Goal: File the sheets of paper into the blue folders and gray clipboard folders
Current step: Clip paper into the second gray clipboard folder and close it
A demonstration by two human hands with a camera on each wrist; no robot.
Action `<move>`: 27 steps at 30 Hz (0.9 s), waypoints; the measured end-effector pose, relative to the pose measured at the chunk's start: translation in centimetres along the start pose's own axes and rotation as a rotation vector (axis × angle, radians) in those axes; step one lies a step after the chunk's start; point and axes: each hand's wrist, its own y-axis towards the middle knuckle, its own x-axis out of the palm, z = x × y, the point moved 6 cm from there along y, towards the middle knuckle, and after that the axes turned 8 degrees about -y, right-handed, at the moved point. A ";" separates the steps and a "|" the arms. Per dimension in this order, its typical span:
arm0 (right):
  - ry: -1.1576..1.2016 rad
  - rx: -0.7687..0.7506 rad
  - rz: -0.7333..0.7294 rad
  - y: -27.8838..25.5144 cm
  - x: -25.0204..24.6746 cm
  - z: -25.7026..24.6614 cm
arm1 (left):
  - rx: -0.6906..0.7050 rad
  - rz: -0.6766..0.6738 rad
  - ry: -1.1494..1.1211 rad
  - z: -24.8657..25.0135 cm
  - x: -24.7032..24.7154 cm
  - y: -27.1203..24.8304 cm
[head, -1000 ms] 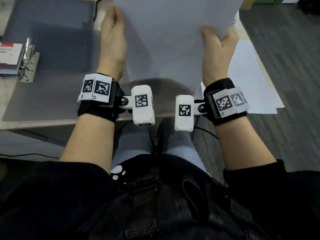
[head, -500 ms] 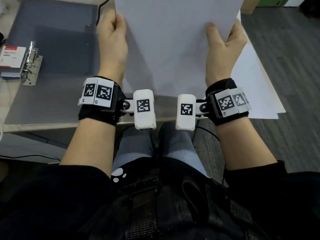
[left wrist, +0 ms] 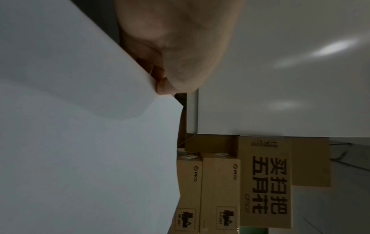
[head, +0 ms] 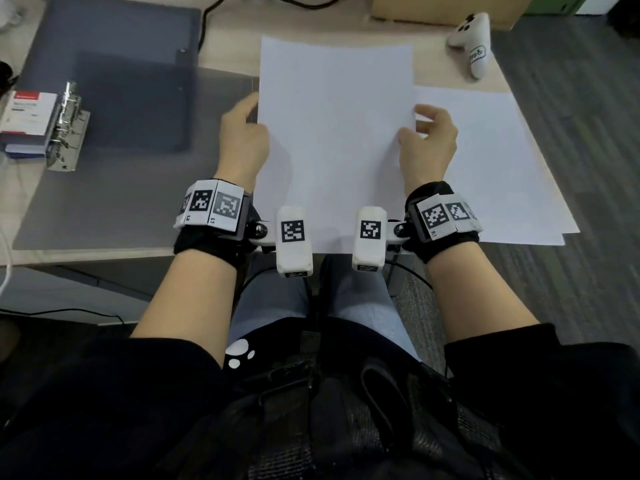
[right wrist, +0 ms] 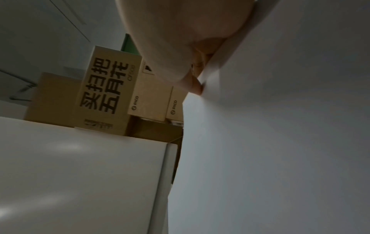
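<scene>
Left hand [head: 244, 140], right hand [head: 427, 143] pinch smooth white sheet [head: 336, 133] edges, seemingly bowed.

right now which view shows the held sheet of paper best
The head view: the whole held sheet shows, with the left hand and right hand at its side edges. The wrist views show only a blank stretch of it, one edge and some fingers.

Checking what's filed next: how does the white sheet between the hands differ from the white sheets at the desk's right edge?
The held white sheet is gripped at its sides by the left hand and right hand; the white sheets at the right edge lie untouched. The held sheet stands upright, lengthwise; the others lie flat, angled, overhanging the desk edge. Both look blank.
</scene>
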 end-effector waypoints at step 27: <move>-0.337 0.091 -0.180 3.3 3.1 1.9 | -0.088 -0.056 0.424 -5.3 -1.0 5.9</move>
